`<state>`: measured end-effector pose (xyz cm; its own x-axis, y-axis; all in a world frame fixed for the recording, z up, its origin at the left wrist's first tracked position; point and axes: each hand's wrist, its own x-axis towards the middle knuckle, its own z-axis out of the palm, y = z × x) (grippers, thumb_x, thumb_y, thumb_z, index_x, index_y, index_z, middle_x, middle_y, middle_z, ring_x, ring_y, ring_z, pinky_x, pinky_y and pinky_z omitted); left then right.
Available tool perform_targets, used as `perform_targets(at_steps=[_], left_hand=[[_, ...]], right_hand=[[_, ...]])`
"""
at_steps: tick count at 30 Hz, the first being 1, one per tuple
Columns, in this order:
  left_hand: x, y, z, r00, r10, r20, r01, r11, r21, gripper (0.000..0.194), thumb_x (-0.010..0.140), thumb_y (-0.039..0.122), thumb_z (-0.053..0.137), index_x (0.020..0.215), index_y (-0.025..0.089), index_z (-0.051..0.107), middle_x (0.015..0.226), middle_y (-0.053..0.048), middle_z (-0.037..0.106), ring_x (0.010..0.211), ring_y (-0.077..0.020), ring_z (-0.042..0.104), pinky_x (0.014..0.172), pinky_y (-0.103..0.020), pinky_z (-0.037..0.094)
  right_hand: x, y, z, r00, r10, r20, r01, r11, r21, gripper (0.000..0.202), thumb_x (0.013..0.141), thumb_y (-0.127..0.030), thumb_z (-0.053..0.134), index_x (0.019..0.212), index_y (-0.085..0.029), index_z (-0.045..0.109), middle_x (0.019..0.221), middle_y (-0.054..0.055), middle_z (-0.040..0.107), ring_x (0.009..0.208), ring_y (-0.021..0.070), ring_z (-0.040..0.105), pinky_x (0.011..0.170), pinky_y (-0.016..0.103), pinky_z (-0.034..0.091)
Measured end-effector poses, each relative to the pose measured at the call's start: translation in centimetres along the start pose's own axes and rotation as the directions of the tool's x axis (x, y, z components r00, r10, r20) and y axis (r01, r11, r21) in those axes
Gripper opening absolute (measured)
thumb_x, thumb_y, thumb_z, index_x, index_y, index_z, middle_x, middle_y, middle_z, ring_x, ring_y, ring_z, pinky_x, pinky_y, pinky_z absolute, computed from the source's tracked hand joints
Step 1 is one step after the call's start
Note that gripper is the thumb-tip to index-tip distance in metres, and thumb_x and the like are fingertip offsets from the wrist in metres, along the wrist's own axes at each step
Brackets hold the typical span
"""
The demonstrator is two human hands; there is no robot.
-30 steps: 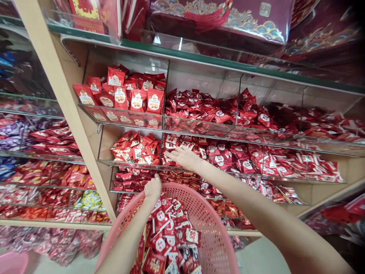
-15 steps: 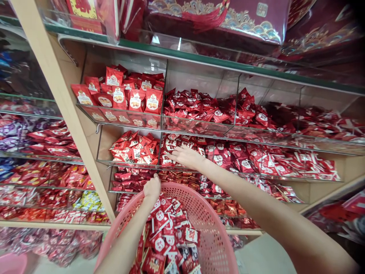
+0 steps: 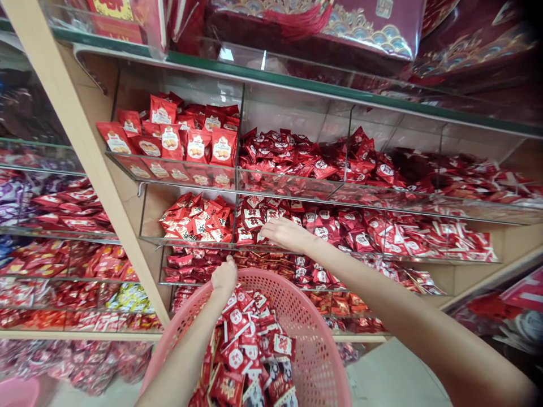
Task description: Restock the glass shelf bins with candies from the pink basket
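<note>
With our right hand [image 3: 287,234] we touch small flat packets [image 3: 253,217], shiny red and white, a little below the middle of the view. Its fingers are bent and kept close together; the palm faces down, so we cannot tell whether a packet is pinched. Our left hand [image 3: 224,276], at seven o'clock, has its fingers folded over the rim of the basket [image 3: 309,325].

This basket stands at six o'clock; it is of pink plastic, round, with many small holes in the wall. Inside lies a loose heap of red wrappers [image 3: 237,359], crinkled and glossy, some with black and white print. Our left forearm hides a part of it, and our right forearm crosses before the lower rows toward four o'clock.

At nine o'clock, pointed orange-red packets [image 3: 197,220] fill the neighbouring compartment. At ten o'clock there are plumper red bags [image 3: 169,138] with biscuit pictures, and at twelve o'clock dark red packets [image 3: 288,148]. Above them runs a glass shelf [image 3: 254,77] with green edge, carrying at one o'clock a glossy purple package [image 3: 369,37].

A pale wooden post [image 3: 99,172] leans at nine o'clock. Between four and five o'clock lies smooth light floor [image 3: 394,370].
</note>
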<state>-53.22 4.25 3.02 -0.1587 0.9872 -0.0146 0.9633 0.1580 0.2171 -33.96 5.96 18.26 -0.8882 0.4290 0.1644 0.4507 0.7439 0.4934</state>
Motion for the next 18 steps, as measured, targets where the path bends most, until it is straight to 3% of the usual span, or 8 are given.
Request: perform_targets(at_steps=[10, 14, 18], left_hand=[[-0.2, 0.2, -0.5, 1.000, -0.005, 0.014, 0.005, 1.000, -0.006, 0.038, 0.091, 0.018, 0.019, 0.115, 0.009, 0.048, 0.097, -0.017, 0.066, 0.095, -0.0301, 0.064, 0.078, -0.041, 0.049], [-0.1, 0.3, -0.3, 1.000, -0.015, -0.004, 0.015, 1.000, 0.014, 0.037, 0.090, 0.017, 0.020, 0.112, 0.009, 0.049, 0.094, -0.018, 0.067, 0.093, -0.0291, 0.064, 0.076, -0.040, 0.049], [0.1, 0.2, 0.1, 1.000, 0.004, -0.021, -0.003, 0.999, 0.043, 0.039, 0.090, 0.017, 0.020, 0.116, 0.009, 0.049, 0.094, -0.019, 0.066, 0.092, -0.0287, 0.065, 0.074, -0.040, 0.050]], right_hand=[[-1.8, -0.6, 0.7, 0.985, 0.123, -0.125, -0.079, 0.947, 0.312, 0.023, 0.086, -0.015, 0.050, 0.109, -0.017, 0.056, 0.108, 0.008, 0.062, 0.100, 0.0205, 0.052, 0.087, 0.035, 0.042], [-2.5, -1.6, 0.9, 0.952, 0.229, -0.203, -0.108, 0.872, 0.476, 0.023, 0.088, -0.018, 0.049, 0.110, -0.017, 0.055, 0.107, 0.008, 0.062, 0.100, 0.0193, 0.053, 0.089, 0.036, 0.043], [-2.7, -2.7, 1.5, 0.913, 0.350, -0.211, -0.172, 0.797, 0.579, 0.022, 0.088, -0.020, 0.050, 0.109, -0.016, 0.055, 0.104, 0.008, 0.062, 0.098, 0.0191, 0.055, 0.088, 0.036, 0.045]])
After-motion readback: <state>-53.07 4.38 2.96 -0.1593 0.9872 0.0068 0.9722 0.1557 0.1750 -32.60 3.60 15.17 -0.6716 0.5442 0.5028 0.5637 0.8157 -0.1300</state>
